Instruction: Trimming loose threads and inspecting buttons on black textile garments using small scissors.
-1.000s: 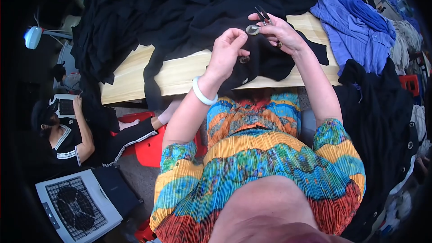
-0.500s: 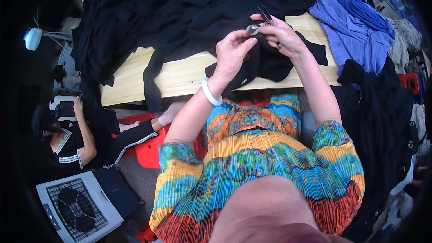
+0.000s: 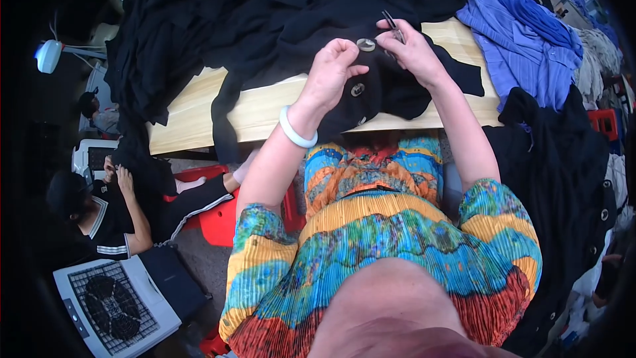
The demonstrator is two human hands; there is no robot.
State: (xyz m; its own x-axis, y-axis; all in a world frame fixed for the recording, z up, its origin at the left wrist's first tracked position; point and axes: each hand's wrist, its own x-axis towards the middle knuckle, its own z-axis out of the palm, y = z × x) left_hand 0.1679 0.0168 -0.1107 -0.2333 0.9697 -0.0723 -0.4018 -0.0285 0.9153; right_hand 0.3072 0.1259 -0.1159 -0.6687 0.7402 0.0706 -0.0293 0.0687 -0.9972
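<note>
A round button (image 3: 366, 45) is seen between the hands at upper centre, above a black garment (image 3: 311, 33); work on it appears unfinished. Below, a second button (image 3: 358, 89) seems already set. Snips (image 3: 391, 23) are gripped in the curled right hand (image 3: 416, 53). The left hand (image 3: 329, 71) is half curled; whether anything is held cannot be told.

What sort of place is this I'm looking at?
Probably a garment workshop: black garments cover much of the wooden table, purple-blue clothing is piled toward its right end, and the right hand holds a small pronged tool near a round, button-like disc.
</note>
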